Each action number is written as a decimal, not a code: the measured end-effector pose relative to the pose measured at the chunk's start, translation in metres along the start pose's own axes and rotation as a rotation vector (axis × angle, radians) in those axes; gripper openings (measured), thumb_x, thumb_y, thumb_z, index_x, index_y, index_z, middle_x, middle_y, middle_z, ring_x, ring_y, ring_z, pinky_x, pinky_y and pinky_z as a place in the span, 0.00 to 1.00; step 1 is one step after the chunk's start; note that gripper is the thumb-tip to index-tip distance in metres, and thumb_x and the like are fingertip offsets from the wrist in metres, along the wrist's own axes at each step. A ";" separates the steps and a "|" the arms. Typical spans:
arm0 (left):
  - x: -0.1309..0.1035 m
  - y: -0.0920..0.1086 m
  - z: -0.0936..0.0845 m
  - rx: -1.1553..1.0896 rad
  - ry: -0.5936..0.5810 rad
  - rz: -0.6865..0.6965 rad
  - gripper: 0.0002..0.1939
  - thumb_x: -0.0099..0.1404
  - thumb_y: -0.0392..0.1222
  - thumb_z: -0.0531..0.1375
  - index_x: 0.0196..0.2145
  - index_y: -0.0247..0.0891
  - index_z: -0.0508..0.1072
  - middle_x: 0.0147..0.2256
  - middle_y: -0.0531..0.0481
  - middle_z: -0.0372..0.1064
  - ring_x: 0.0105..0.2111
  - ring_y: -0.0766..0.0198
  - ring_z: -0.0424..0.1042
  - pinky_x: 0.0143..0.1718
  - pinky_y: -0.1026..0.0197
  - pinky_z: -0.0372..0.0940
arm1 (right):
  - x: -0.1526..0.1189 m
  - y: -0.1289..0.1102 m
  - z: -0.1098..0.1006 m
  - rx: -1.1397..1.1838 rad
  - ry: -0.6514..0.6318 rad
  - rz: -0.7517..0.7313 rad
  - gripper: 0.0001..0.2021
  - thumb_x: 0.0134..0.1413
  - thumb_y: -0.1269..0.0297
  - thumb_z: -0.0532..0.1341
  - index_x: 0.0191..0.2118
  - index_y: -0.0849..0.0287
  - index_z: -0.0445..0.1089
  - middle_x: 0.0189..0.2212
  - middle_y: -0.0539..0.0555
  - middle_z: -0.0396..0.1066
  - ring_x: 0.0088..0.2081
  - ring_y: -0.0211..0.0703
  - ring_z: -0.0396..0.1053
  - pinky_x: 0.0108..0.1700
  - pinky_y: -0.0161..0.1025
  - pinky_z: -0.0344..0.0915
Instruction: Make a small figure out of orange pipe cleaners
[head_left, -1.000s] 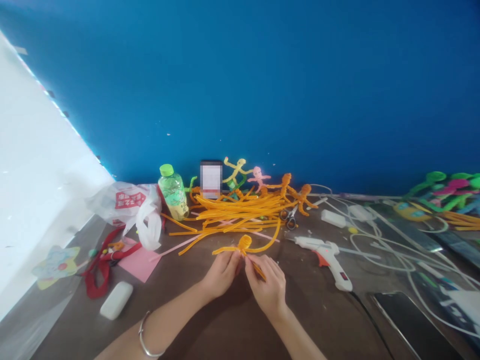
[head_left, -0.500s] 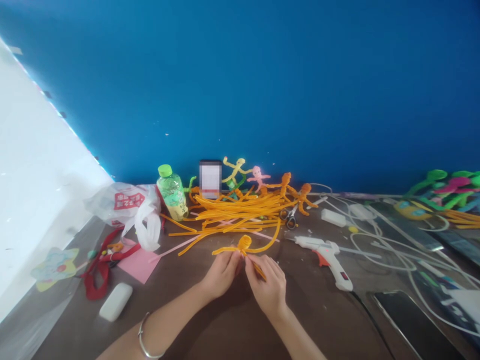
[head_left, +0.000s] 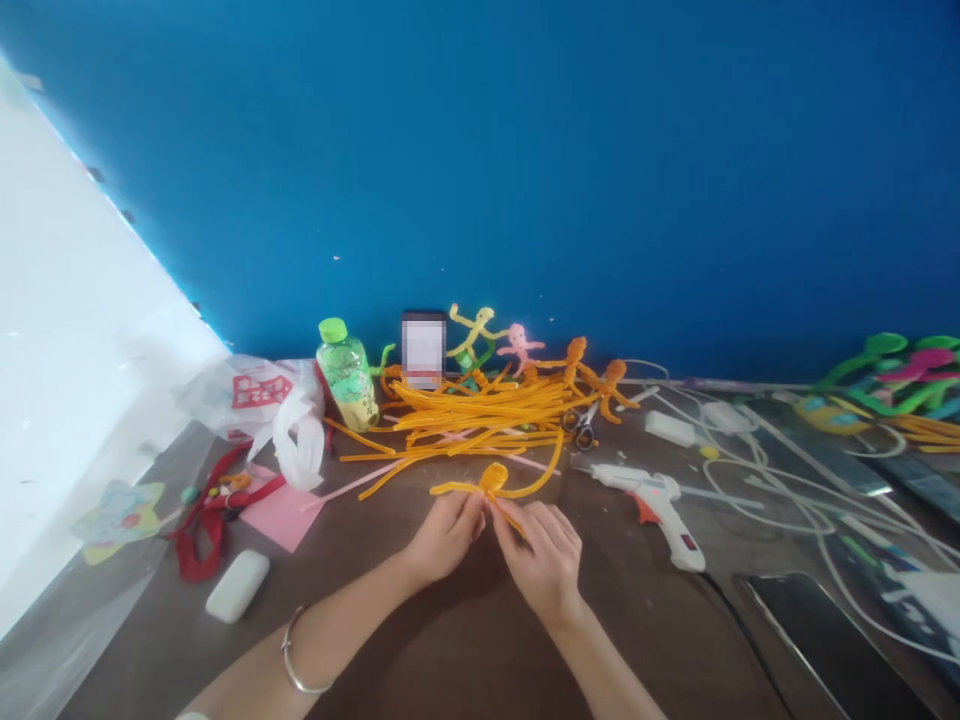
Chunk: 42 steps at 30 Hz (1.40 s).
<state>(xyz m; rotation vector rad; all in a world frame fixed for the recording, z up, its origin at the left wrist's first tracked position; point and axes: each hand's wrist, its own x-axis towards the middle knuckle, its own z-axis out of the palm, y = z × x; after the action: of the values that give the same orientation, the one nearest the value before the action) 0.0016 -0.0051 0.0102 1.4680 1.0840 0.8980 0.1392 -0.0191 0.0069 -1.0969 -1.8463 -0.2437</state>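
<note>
Both hands meet just in front of the stem pile (head_left: 480, 415): the left hand (head_left: 444, 535) and right hand (head_left: 544, 560) each have their fingers pinched on an orange stem figure (head_left: 491, 482), its coiled head just above the fingertips and its loose ends arching toward the pile. It looks light and fuzzy, a soft wire that should bend easily and keep its bend; the twisted neck under the coil seems the firmest place to hold. The brown surface (head_left: 465, 650) carries, left of the pile, a bottle (head_left: 346, 373) and bag (head_left: 255, 400); right of it, scissors (head_left: 579, 428), a glue gun (head_left: 654, 500) and cables (head_left: 757, 480). Behind the pile rises a blue wall (head_left: 525, 170).
</note>
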 end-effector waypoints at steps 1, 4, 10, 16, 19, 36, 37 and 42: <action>0.000 0.000 0.000 0.012 0.000 0.000 0.24 0.64 0.55 0.41 0.18 0.37 0.56 0.16 0.56 0.52 0.19 0.71 0.53 0.24 0.64 0.51 | 0.000 0.000 0.000 -0.014 0.005 -0.004 0.06 0.47 0.73 0.62 0.33 0.59 0.70 0.19 0.49 0.68 0.20 0.33 0.62 0.28 0.35 0.58; 0.000 0.000 -0.001 0.043 -0.013 0.008 0.24 0.63 0.56 0.41 0.18 0.37 0.56 0.16 0.56 0.52 0.19 0.71 0.53 0.23 0.65 0.50 | 0.002 0.000 -0.001 -0.028 0.026 0.019 0.04 0.47 0.72 0.62 0.32 0.58 0.70 0.18 0.49 0.68 0.20 0.34 0.62 0.28 0.35 0.57; 0.000 -0.003 -0.001 0.042 -0.007 -0.004 0.23 0.63 0.56 0.42 0.19 0.36 0.56 0.17 0.56 0.53 0.19 0.72 0.52 0.22 0.66 0.50 | 0.003 -0.002 -0.001 0.015 0.050 0.089 0.03 0.46 0.72 0.62 0.29 0.58 0.70 0.19 0.49 0.69 0.20 0.34 0.63 0.27 0.35 0.57; 0.000 -0.003 0.000 0.032 -0.007 -0.020 0.22 0.63 0.55 0.43 0.20 0.36 0.57 0.17 0.57 0.53 0.19 0.72 0.53 0.22 0.65 0.50 | 0.004 -0.005 -0.001 0.062 0.043 0.144 0.03 0.46 0.73 0.62 0.29 0.58 0.70 0.20 0.50 0.70 0.22 0.36 0.66 0.28 0.34 0.58; -0.001 -0.002 0.000 0.058 -0.041 0.007 0.23 0.64 0.53 0.41 0.19 0.37 0.56 0.17 0.56 0.52 0.19 0.71 0.53 0.22 0.65 0.50 | 0.004 -0.005 0.000 0.073 0.051 0.147 0.03 0.46 0.73 0.62 0.28 0.58 0.70 0.20 0.50 0.70 0.21 0.35 0.65 0.28 0.34 0.59; -0.002 -0.002 -0.002 0.138 -0.070 0.101 0.19 0.65 0.50 0.41 0.25 0.37 0.61 0.23 0.54 0.57 0.24 0.69 0.57 0.28 0.64 0.55 | 0.002 -0.003 0.002 0.059 0.051 0.203 0.02 0.47 0.69 0.61 0.26 0.58 0.70 0.17 0.49 0.67 0.18 0.34 0.62 0.26 0.35 0.57; -0.002 -0.002 -0.002 0.133 -0.067 0.103 0.19 0.65 0.50 0.41 0.26 0.36 0.61 0.23 0.54 0.57 0.24 0.69 0.57 0.28 0.64 0.56 | 0.002 -0.003 0.002 0.063 0.051 0.208 0.02 0.47 0.70 0.61 0.26 0.58 0.70 0.17 0.49 0.68 0.18 0.34 0.62 0.26 0.35 0.57; 0.000 -0.004 -0.002 0.083 -0.050 0.090 0.20 0.65 0.51 0.41 0.24 0.37 0.60 0.21 0.54 0.57 0.23 0.69 0.57 0.28 0.64 0.56 | 0.001 -0.003 0.001 0.100 0.010 0.217 0.02 0.48 0.70 0.60 0.29 0.58 0.70 0.20 0.50 0.70 0.21 0.36 0.65 0.28 0.35 0.60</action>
<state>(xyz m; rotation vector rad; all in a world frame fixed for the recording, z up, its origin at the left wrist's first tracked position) -0.0011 -0.0047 0.0062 1.6101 1.0363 0.8831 0.1358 -0.0192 0.0081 -1.2126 -1.6951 -0.0302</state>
